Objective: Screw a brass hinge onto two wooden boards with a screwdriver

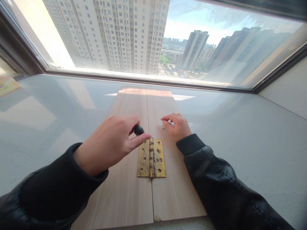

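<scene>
A worn brass butt hinge [158, 164] lies opened flat across the seam of two pale wooden boards [129, 198]. Several screw holes show in its leaves. My left hand [109, 140] is closed around a tool with a black handle [138, 130]; only the handle's end shows, the rest being hidden by the fingers. Its thumb reaches over the hinge's upper left corner, and whether it touches the metal I cannot tell. Beyond the hinge, above the right board, my right hand [177, 125] pinches a small silver screw [163, 126] between thumb and fingers, with the shank pointing down.
The boards rest on a glossy white sill [240, 140]. A dark window frame [144, 80] runs along the sill's back edge, with tall buildings outside the glass. At the far left lies a yellowish printed sheet [8, 86]. A white wall [285, 83] borders the right side.
</scene>
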`<state>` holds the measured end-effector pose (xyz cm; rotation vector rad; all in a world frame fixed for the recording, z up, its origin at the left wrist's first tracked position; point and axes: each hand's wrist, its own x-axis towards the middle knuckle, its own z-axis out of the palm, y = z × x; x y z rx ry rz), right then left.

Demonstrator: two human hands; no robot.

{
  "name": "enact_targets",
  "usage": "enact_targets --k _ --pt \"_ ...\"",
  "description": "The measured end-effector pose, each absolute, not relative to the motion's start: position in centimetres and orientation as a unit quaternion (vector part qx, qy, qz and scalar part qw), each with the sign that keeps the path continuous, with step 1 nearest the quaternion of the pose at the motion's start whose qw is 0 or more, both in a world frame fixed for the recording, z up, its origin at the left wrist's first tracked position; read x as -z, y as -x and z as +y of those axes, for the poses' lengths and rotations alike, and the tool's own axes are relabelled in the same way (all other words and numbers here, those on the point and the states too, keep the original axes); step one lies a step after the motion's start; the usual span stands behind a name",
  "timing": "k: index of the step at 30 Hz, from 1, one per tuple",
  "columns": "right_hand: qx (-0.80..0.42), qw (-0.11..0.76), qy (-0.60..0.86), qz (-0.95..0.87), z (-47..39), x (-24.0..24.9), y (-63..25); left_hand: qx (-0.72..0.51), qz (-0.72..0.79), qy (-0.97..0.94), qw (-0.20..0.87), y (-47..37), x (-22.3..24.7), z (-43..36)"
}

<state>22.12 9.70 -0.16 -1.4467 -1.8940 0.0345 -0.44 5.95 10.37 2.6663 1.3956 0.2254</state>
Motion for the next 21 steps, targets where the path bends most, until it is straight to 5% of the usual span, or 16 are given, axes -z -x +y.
enact_targets --k 8,21 --pt "-0.015 0.368 0.564 -0.739 9.7 0.3 -22.2 -0.053 0.528 -0.846 -0.054 0.1 -9.7 5.1" --pt "-0.041 0.394 0.577 -0.714 9.7 0.3 -22.2 -0.066 0.44 -0.893 0.071 1.0 -10.2 6.2"
